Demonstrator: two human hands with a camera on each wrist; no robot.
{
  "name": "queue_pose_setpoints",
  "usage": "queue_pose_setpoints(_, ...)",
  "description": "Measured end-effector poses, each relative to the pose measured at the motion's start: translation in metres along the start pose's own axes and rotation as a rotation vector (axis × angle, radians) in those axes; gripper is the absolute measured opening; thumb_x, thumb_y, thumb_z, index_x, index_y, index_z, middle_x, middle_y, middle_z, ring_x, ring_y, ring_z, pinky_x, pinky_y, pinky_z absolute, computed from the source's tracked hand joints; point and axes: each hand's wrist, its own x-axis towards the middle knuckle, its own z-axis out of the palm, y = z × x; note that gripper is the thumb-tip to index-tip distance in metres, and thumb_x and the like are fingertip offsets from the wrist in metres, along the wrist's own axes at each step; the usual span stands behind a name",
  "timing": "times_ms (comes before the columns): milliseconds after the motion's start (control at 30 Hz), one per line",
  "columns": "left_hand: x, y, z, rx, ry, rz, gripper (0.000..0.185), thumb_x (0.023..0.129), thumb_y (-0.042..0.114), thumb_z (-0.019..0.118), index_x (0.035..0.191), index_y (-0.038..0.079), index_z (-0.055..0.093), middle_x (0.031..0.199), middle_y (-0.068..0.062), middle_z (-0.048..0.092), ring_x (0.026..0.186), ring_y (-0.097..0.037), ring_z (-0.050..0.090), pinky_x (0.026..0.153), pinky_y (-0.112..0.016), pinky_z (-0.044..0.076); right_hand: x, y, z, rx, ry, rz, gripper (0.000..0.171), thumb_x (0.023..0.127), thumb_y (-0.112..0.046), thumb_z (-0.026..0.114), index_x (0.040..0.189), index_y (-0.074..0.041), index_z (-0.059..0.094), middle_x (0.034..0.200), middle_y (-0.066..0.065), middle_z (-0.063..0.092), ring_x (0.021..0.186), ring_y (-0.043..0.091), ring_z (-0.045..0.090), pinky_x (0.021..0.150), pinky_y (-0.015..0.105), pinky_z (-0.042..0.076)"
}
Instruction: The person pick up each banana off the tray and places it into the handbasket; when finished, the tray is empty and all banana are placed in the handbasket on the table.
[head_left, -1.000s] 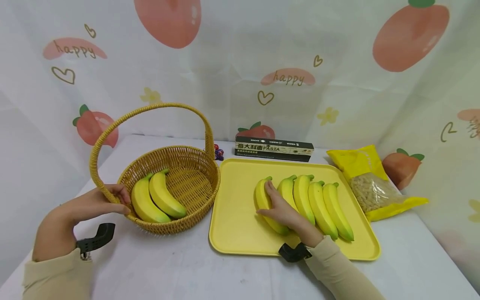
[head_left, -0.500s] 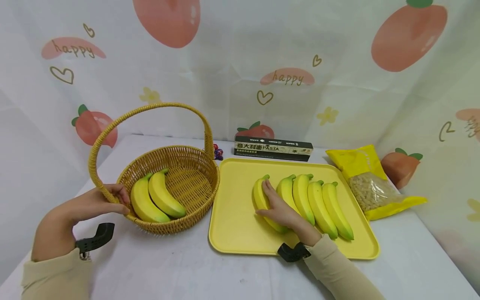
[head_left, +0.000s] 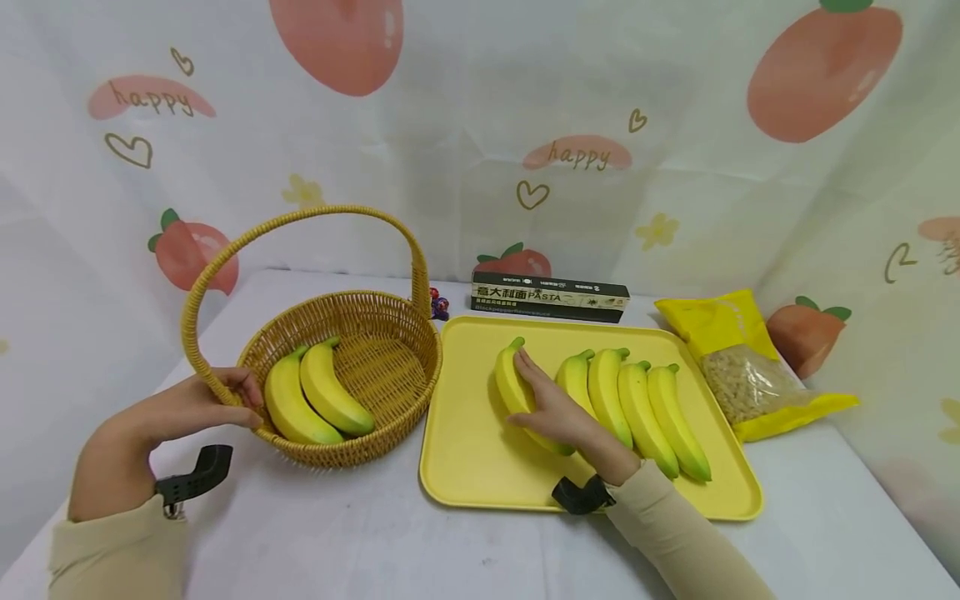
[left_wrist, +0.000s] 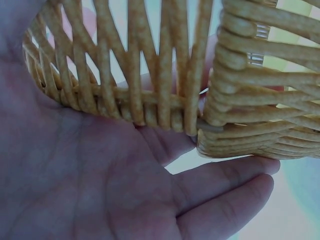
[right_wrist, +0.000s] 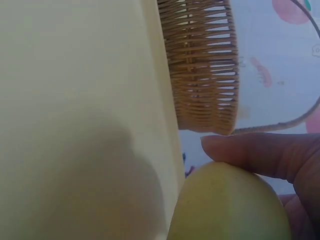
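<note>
My right hand (head_left: 551, 412) grips the leftmost banana (head_left: 508, 379) over the yellow tray (head_left: 465, 454); that banana stands apart from the several bananas (head_left: 630, 404) lying in a row to its right. In the right wrist view a finger (right_wrist: 265, 155) lies along the banana (right_wrist: 230, 205) above the tray (right_wrist: 75, 100). My left hand (head_left: 217, 400) holds the near left rim of the wicker basket (head_left: 375, 346), where the handle joins. Two bananas (head_left: 315, 400) lie inside. The left wrist view shows my fingers (left_wrist: 220, 185) beneath the woven wall (left_wrist: 165, 75).
A black pasta box (head_left: 550, 296) lies behind the tray and a yellow bag of pasta (head_left: 742, 367) to its right. A small purple object (head_left: 437, 305) sits behind the basket. A fruit-print curtain closes in the white table (head_left: 337, 533).
My right hand has drawn its banana leftward and a little farther back, away from the row. The left hand and the basket have stayed put.
</note>
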Motion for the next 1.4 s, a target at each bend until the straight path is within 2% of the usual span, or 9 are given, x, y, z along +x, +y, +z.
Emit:
queue_pose_setpoints(533, -0.001, 0.003, 0.001, -0.012, 0.005, 0.003, 0.018, 0.084, 0.011, 0.066, 0.092, -0.001, 0.055, 0.08, 0.003, 0.058, 0.077, -0.006, 0.055, 0.07, -0.02, 0.048, 0.004, -0.042, -0.008, 0.024, -0.025, -0.125, 0.091, 0.078, -0.005, 0.071, 0.147, 0.0, 0.012, 0.156, 0.016, 0.008, 0.142, 0.031, 0.017, 0.109, 0.047, 0.03)
queue_pose_setpoints(667, -0.001, 0.003, 0.0, -0.011, 0.005, -0.01, 0.019, 0.084, 0.012, 0.066, 0.092, -0.001, 0.055, 0.081, 0.002, 0.058, 0.077, -0.007, 0.055, 0.07, -0.02, 0.048, 0.009, -0.056, -0.009, 0.005, -0.069, -0.163, 0.09, 0.079, -0.008, 0.072, 0.147, 0.0, 0.014, 0.155, 0.016, 0.014, 0.136, 0.03, 0.031, 0.104, 0.044, 0.038)
queue_pose_setpoints(833, -0.002, 0.004, 0.0, -0.007, 0.005, -0.032, 0.021, 0.083, 0.014, 0.066, 0.093, -0.002, 0.055, 0.081, 0.001, 0.058, 0.077, -0.007, 0.055, 0.071, -0.02, 0.048, 0.017, -0.077, -0.008, -0.007, -0.112, -0.185, 0.087, 0.08, -0.015, 0.072, 0.148, -0.004, 0.018, 0.152, 0.013, 0.027, 0.115, 0.024, 0.051, 0.091, 0.032, 0.046)
queue_pose_setpoints(1067, -0.003, 0.004, 0.001, -0.017, 0.014, -0.046, 0.02, 0.084, 0.014, 0.066, 0.092, 0.0, 0.055, 0.081, 0.0, 0.058, 0.078, -0.007, 0.054, 0.07, -0.021, 0.046, 0.043, -0.102, -0.003, -0.04, -0.162, -0.203, 0.079, 0.079, -0.022, 0.074, 0.144, -0.01, 0.031, 0.136, 0.011, 0.048, 0.09, 0.016, 0.058, 0.073, 0.021, 0.046)
queue_pose_setpoints(1167, -0.003, 0.004, 0.001, -0.013, 0.013, -0.037, 0.019, 0.084, 0.014, 0.066, 0.092, 0.0, 0.055, 0.081, 0.001, 0.058, 0.077, -0.007, 0.054, 0.07, -0.02, 0.046, 0.058, -0.112, 0.001, -0.045, -0.176, -0.186, 0.079, 0.079, -0.024, 0.074, 0.145, -0.013, 0.031, 0.113, 0.009, 0.058, 0.08, 0.013, 0.055, 0.067, 0.019, 0.044)
queue_pose_setpoints(1233, -0.003, 0.004, 0.001, -0.011, 0.012, -0.027, 0.019, 0.084, 0.013, 0.066, 0.092, 0.0, 0.055, 0.081, 0.001, 0.059, 0.077, -0.007, 0.054, 0.07, -0.02, 0.046, 0.068, -0.119, 0.006, -0.053, -0.188, -0.182, 0.078, 0.079, -0.025, 0.073, 0.144, -0.014, 0.032, 0.092, 0.006, 0.057, 0.072, 0.011, 0.05, 0.063, 0.019, 0.042)
queue_pose_setpoints(1300, -0.003, 0.004, 0.001, -0.009, 0.011, -0.025, 0.019, 0.084, 0.013, 0.066, 0.091, 0.0, 0.055, 0.081, 0.001, 0.059, 0.077, -0.007, 0.054, 0.07, -0.02, 0.046, 0.077, -0.127, 0.01, -0.068, -0.215, -0.181, 0.077, 0.08, -0.027, 0.072, 0.145, -0.014, 0.031, 0.079, 0.005, 0.051, 0.065, 0.011, 0.045, 0.059, 0.019, 0.04)
queue_pose_setpoints(1400, -0.002, 0.006, 0.0, -0.018, 0.009, -0.043, 0.02, 0.084, 0.014, 0.066, 0.092, 0.0, 0.055, 0.082, -0.001, 0.059, 0.077, -0.008, 0.055, 0.07, -0.021, 0.047, 0.089, -0.14, 0.017, -0.097, -0.256, -0.18, 0.077, 0.081, -0.028, 0.071, 0.145, -0.014, 0.031, 0.074, 0.001, 0.049, 0.061, 0.01, 0.042, 0.058, 0.019, 0.038)
